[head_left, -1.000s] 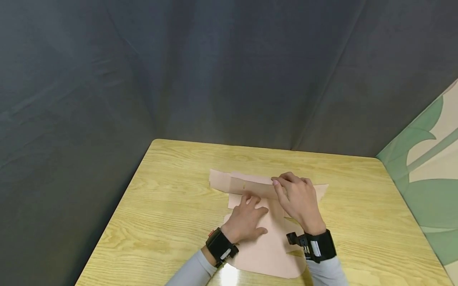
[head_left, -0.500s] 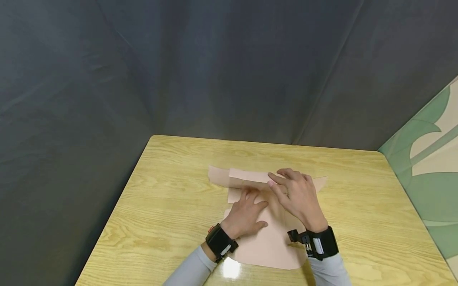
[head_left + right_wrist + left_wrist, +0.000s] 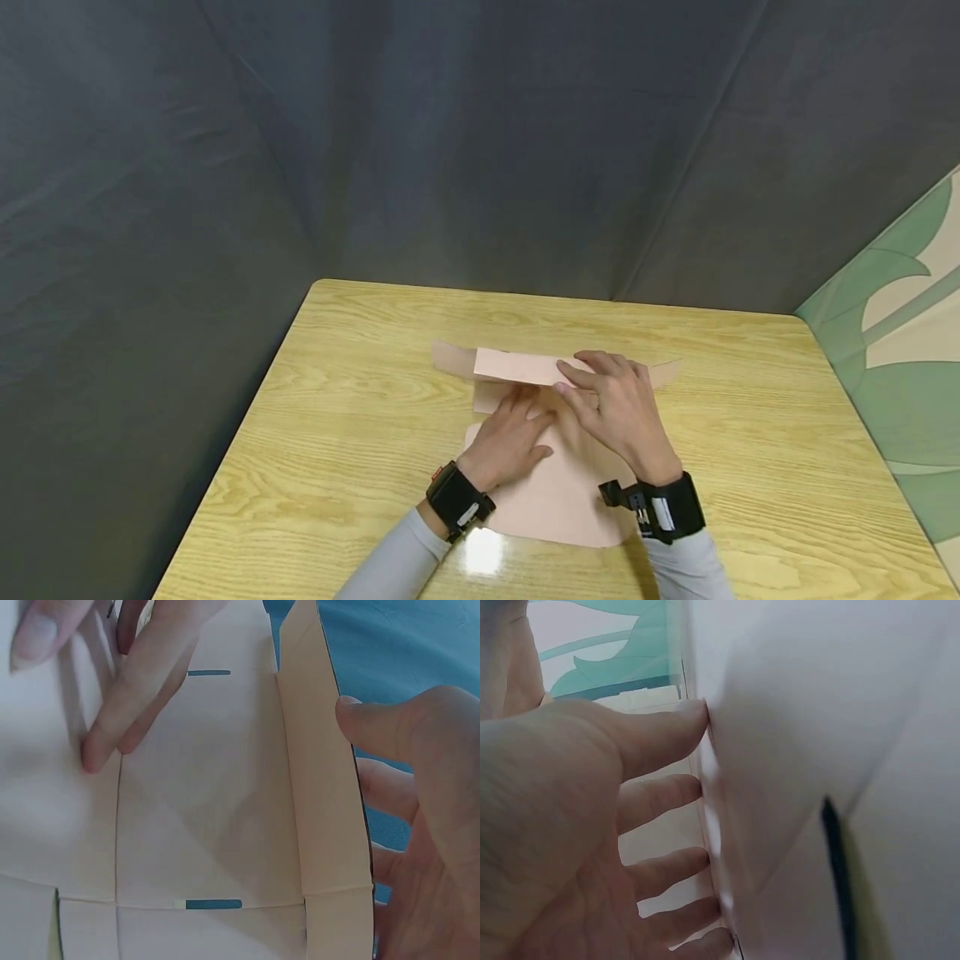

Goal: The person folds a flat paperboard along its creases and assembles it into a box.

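With the left hand (image 3: 506,442), presses down on a pink cardboard sheet (image 3: 570,492), with fingers spread and gripping nothing, tips beside a crease. With the right hand (image 3: 621,408), pinches the edge of a raised flap (image 3: 513,367) on that same sheet, with the thumb at the edge and fingers against the outer face. Faces a broad dark curtain (image 3: 480,150), hanging behind the far edge of a yellow wood-grain bench (image 3: 360,433). Has a green leaf-patterned panel (image 3: 907,408) off to the right. Has the cardboard sheet around the middle of the bench, with the rounded end nearest the body and the raised flap at the far end, tilted over toward the hands. Wears light grey sleeves (image 3: 397,558) and black wristbands (image 3: 675,508). Shows, in the right wrist view, two narrow slots (image 3: 214,904) cut along creases in the section beside the flap.
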The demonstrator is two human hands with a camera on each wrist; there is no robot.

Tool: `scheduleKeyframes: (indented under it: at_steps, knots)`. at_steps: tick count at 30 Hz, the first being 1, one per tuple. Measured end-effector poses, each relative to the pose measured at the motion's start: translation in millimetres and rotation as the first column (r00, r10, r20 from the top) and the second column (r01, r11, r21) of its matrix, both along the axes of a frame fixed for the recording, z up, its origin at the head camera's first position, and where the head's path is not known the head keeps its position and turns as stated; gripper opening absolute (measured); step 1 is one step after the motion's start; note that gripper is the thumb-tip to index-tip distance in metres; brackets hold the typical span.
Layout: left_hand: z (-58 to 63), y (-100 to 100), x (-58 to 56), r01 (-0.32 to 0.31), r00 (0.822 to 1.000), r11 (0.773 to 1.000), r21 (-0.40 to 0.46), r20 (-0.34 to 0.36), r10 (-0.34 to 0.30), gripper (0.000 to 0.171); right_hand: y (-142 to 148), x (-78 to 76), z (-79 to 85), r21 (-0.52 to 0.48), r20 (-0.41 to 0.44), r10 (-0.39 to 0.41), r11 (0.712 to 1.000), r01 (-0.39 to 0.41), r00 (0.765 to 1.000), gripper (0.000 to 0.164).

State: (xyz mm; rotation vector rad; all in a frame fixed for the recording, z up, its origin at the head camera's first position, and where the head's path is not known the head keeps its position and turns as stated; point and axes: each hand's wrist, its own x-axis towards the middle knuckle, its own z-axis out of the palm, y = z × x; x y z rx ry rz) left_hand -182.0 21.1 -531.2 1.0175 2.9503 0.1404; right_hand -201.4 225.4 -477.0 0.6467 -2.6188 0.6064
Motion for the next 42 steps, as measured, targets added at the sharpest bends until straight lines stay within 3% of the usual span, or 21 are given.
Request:
scheduleKeyframes:
  at_steps: [8, 11, 14, 16, 18, 20, 22, 23, 25, 28, 30, 33, 42]
  knots:
    - [4.3, -3, -2.6, 0.041, 0.999, 0.999, 0.031, -0.031, -0.04, 0.053, -2, 0.1, -4.2, -0.009, -0.011, -0.012, 1.0, 0.012, 1.0, 0.036]
    - [22.3, -11, 0.3, 0.044, 0.998, 0.997, 0.07, 0.043, -0.047, 0.052, -2, -0.2, -5.5, -0.009, -0.017, -0.023, 1.0, 0.023, 1.0, 0.037]
    - [50.2, -27, 1.7, -0.051, 0.982, 0.985, 0.168, 0.189, 0.019, 0.046, -3, -1.2, -5.6, -0.01, -0.023, -0.027, 1.0, 0.027, 0.999, 0.038]
    - [66.6, -42, 1.4, -0.163, 0.958, 0.96, 0.229, 0.27, 0.098, 0.042, -4, -2.2, -5.1, -0.011, -0.027, -0.026, 1.0, 0.025, 0.999, 0.038]
    - [78.4, -57, 0.2, -0.289, 0.925, 0.917, 0.273, 0.326, 0.195, 0.041, -4, -3.0, -4.3, -0.012, -0.03, -0.025, 1.0, 0.024, 0.999, 0.037]
    - [84.6, -69, -1.8, -0.393, 0.896, 0.866, 0.31, 0.342, 0.284, 0.043, -4, -3.5, -3.5, -0.011, -0.031, -0.026, 1.0, 0.026, 0.999, 0.037]
    - [87.7, -78, -4.7, -0.453, 0.881, 0.811, 0.37, 0.324, 0.344, 0.047, -4, -3.6, -3.0, -0.011, -0.03, -0.029, 1.0, 0.028, 0.999, 0.037]
    - [88.0, -81, -6.3, -0.46, 0.882, 0.788, 0.409, 0.307, 0.356, 0.049, -3, -3.6, -2.8, -0.011, -0.03, -0.029, 1.0, 0.029, 0.999, 0.037]
    - [87.6, -83, -9.8, -0.429, 0.903, 0.766, 0.478, 0.254, 0.347, 0.057, -3, -3.8, -2.6, -0.007, -0.033, -0.032, 0.999, 0.031, 0.999, 0.037]
    - [83.9, -83, -14.4, -0.341, 0.94, 0.769, 0.541, 0.19, 0.283, 0.066, -2, -4.3, -2.9, -0.005, -0.04, -0.035, 0.999, 0.034, 0.999, 0.037]
    - [80.5, -81, -16.4, -0.3, 0.954, 0.776, 0.554, 0.167, 0.249, 0.068, -3, -4.5, -3.3, -0.004, -0.043, -0.034, 0.999, 0.034, 0.998, 0.038]
    - [75.7, -79, -18.0, -0.279, 0.96, 0.78, 0.56, 0.161, 0.228, 0.067, -3, -4.6, -3.7, -0.004, -0.041, -0.034, 0.999, 0.034, 0.999, 0.038]
    - [67.0, -77, -18.5, -0.291, 0.956, 0.778, 0.557, 0.208, 0.209, 0.065, -6, -4.3, -6.4, 0.006, -0.017, -0.039, 0.999, 0.039, 0.999, 0.039]
